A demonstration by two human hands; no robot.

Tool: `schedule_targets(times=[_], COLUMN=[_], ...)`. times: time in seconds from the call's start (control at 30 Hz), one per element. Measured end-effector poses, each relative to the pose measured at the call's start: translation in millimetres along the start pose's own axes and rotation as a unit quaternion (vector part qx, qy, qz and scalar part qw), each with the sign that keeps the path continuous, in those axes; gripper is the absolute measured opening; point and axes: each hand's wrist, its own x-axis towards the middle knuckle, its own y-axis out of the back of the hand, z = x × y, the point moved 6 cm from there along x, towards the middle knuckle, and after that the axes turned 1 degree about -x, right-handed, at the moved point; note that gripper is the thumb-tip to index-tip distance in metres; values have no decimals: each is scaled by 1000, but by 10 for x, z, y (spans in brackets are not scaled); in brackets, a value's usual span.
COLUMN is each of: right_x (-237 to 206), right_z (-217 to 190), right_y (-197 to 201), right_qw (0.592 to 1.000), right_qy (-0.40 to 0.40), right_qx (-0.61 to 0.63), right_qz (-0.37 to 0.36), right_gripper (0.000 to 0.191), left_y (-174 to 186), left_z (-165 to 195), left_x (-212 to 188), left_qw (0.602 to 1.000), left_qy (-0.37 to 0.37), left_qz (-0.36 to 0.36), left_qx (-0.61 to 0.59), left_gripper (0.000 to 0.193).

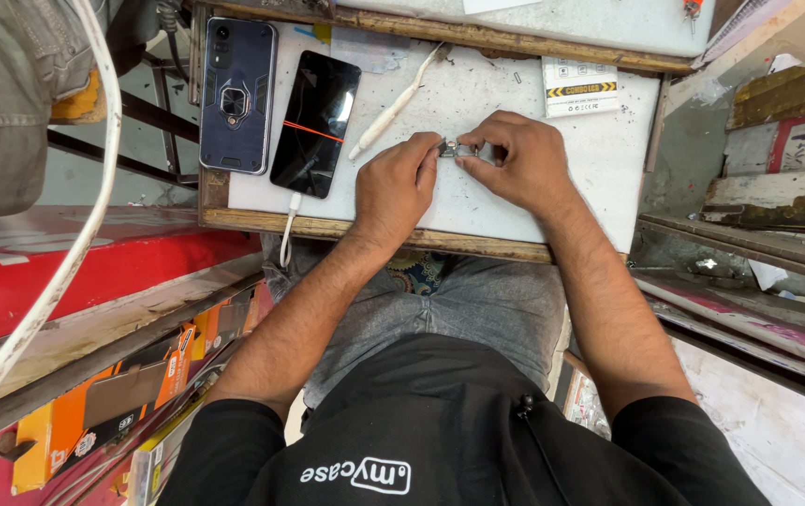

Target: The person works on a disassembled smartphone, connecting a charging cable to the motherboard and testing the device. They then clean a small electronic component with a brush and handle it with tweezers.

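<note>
Right over the middle of the white, scuffed tabletop [552, 201] with its worn wooden edge, both hands meet on one small silvery metal part [458, 149]. The left hand [395, 187] is curled, its fingertips pinching the left end of the part; the right hand [522, 161] is likewise curled, thumb and forefinger closed on the right end. The part sits just above the tabletop between the two sets of fingertips; whether it touches the surface cannot be told, and its exact shape is too small to make out.

Just left of the left hand lies a slim white pen-shaped tool [393, 108], slanted, its tip pointing down toward the hand. Further left, a black smartphone with a dark screen crossed by an orange line [316, 122] lies face up, a white cable [288, 230] plugged into its lower end and hanging over the wooden edge. Beside it, touching or nearly so, rests a second phone in a dark blue rugged case with a ring holder [236, 94], back up. Near the far right corner of the tabletop lies a small white box with a yellow-and-black stripe [580, 86], well apart from the hands.
</note>
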Motion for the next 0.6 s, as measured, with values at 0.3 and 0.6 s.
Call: schedule_targets(times=[0.3, 0.6], right_x=[3, -7], right_z=[-22, -34], right_y=[15, 41], right_qw=[1000, 1000], right_qy=[1, 6], right_qx=[3, 10], right_qz=[3, 10], right_gripper=[23, 22], left_y=[45, 62], left_z=[22, 40], left_x=[4, -4], left_qw=[1000, 1000], left_qy=[-5, -6], left_qz=[9, 19], left_qx=[-7, -18], left_gripper=[15, 15])
